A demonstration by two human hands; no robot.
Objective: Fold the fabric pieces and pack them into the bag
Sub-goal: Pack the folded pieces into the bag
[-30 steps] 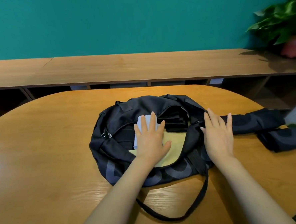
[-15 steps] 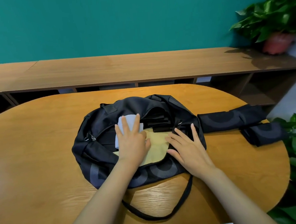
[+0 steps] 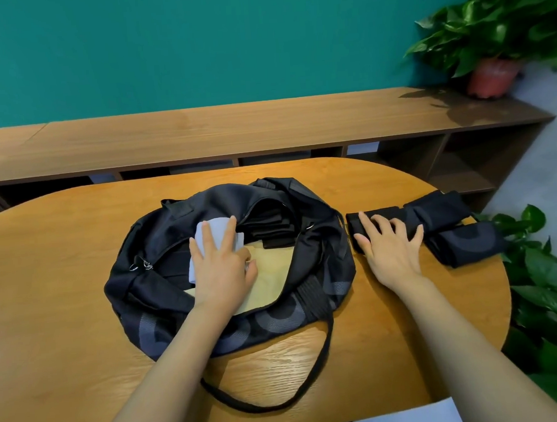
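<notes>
Item: black duffel bag (image 3: 205, 205), centre of the bench (image 3: 65, 321), mouth open upward, long axis left to right as we look. Contents: a folded pale blue fabric piece (image 3: 219, 229) atop a yellow fabric piece (image 3: 274, 269), with dark folded layers behind. We note the left hand (image 3: 224, 273) laid flat on both, fingers straight and spread, presumably pressing them down so they stay folded. Outstanding: two folded black fabric pieces on the bench right of the bag. The longer piece (image 3: 434, 214) runs left to right, its near end toward the bag; the right hand (image 3: 392, 252) rests there, fingers splayed, gripping nothing, likely ready to draw it in. The shorter piece (image 3: 465, 246) lies just beside.
</notes>
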